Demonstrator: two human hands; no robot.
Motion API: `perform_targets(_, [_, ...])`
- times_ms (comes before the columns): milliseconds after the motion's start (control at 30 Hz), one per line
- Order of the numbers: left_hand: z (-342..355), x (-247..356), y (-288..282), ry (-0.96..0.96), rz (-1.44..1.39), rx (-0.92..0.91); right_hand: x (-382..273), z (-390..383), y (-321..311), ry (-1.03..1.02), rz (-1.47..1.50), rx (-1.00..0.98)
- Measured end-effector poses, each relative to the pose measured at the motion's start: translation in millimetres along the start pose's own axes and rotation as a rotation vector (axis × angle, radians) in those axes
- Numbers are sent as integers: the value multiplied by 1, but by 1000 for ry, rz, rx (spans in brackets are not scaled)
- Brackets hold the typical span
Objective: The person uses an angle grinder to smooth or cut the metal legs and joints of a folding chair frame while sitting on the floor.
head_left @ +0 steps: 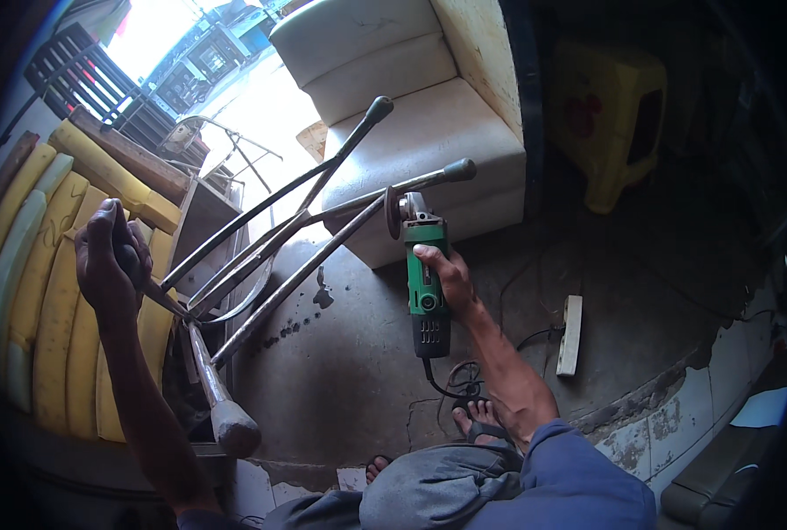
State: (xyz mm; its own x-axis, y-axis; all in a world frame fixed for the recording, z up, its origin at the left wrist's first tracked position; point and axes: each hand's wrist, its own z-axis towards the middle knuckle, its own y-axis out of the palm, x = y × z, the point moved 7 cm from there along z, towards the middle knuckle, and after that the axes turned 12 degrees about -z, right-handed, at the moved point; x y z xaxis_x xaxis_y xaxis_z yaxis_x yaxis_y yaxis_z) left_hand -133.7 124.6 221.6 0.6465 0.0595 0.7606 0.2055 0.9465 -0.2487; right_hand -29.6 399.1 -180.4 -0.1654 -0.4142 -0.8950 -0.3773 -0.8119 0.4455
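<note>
My left hand is closed around one end of a worn metal frame, made of several joined tubes with grey end caps, which stands tilted over the floor. My right hand grips a green and black angle grinder. Its disc is at the upper end of one tube; whether it touches is hard to tell. The grinder's cord hangs down toward my feet.
A white padded seat sits ahead. Yellow foam pads are stacked at left. A yellow plastic stool stands at back right, a power strip lies on the concrete floor, and a brighter area opens at upper left.
</note>
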Motion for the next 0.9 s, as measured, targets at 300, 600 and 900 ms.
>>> perform_targets(300, [-53, 5, 14, 54, -28, -16, 0, 0, -12, -44, -86, -16])
perform_targets(600, [-110, 13, 31, 99, 49, -5, -48, 4, -18, 79, -506, -30])
perform_targets(900, [-138, 24, 61, 277, 63, -93, -120, 31, -22, 307, -834, -107])
